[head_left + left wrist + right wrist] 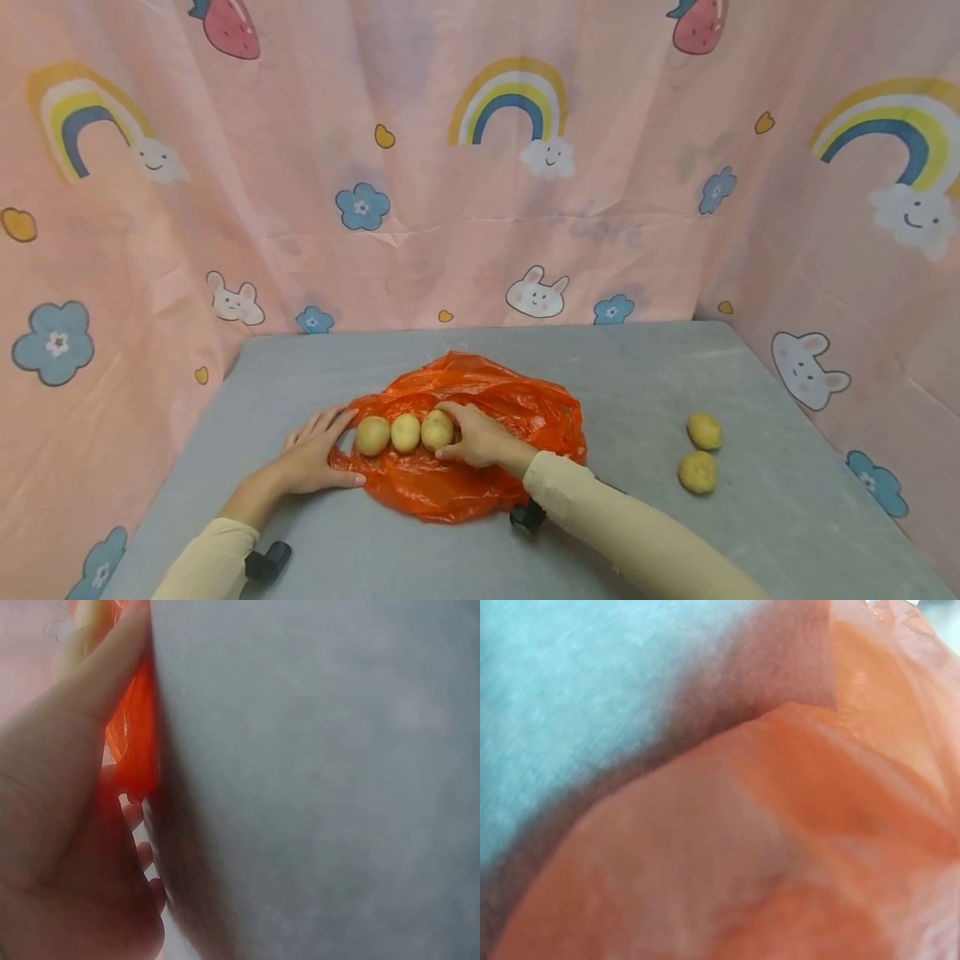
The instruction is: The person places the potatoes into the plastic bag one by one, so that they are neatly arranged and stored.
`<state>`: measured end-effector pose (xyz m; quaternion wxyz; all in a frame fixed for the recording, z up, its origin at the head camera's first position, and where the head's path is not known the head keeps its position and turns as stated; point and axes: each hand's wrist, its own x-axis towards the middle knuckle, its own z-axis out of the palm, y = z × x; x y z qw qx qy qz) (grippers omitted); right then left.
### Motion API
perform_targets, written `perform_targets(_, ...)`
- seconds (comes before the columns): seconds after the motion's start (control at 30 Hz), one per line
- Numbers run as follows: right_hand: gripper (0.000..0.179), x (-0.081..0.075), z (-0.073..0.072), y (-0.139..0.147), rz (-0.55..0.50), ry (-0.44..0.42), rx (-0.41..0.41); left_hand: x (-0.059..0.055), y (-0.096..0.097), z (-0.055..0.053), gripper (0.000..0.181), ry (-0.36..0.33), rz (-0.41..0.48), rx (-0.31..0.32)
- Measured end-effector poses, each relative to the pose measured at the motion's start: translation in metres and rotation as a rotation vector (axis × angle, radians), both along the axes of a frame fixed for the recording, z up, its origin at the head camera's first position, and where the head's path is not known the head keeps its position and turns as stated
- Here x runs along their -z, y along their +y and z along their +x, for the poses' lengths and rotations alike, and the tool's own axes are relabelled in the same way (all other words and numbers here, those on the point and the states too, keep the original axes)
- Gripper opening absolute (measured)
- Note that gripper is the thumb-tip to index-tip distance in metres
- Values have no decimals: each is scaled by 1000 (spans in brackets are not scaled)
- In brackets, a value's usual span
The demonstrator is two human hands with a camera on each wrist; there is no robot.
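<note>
Three potatoes lie in a row on a crumpled orange plastic bag [450, 500] in the head view: a left potato [372, 436], a middle potato [406, 433] and a right potato [437, 431]. My right hand [480, 437] grips the right potato between thumb and fingers. At the bag's left edge my left hand [311, 458] rests with its fingers spread and relaxed, beside the left potato. The left wrist view shows that hand [60, 795] along the bag's orange edge [135, 735]. Blurred orange plastic [705, 847] fills much of the right wrist view.
Two more potatoes, a far one [705, 431] and a near one [697, 472], lie on the right part of the grey table [630, 375]. A pink patterned curtain [450, 250] hangs behind the table and along both sides.
</note>
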<state>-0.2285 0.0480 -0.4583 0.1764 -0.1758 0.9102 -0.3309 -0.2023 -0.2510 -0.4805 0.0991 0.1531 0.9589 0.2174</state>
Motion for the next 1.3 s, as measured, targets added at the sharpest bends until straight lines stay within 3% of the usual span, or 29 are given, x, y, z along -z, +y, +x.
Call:
perform_targets(0.27, 73, -1, -1, 3, -52, -20, -14, 3, -1, -1, 111, 4, 21, -1)
perform_targets(0.5, 76, -6, 3, 11, -94, -46, -12, 14, -4, -3, 112, 15, 47, -12)
perform_targets(1.03, 63, -42, 17, 41, -128, -63, 75, 15, -4, -5, 111, 25, 46, -11)
perform_targets(1.3, 54, -57, 24, 65, -152, -1, 96, 14, -4, -3, 111, 22, 55, -16)
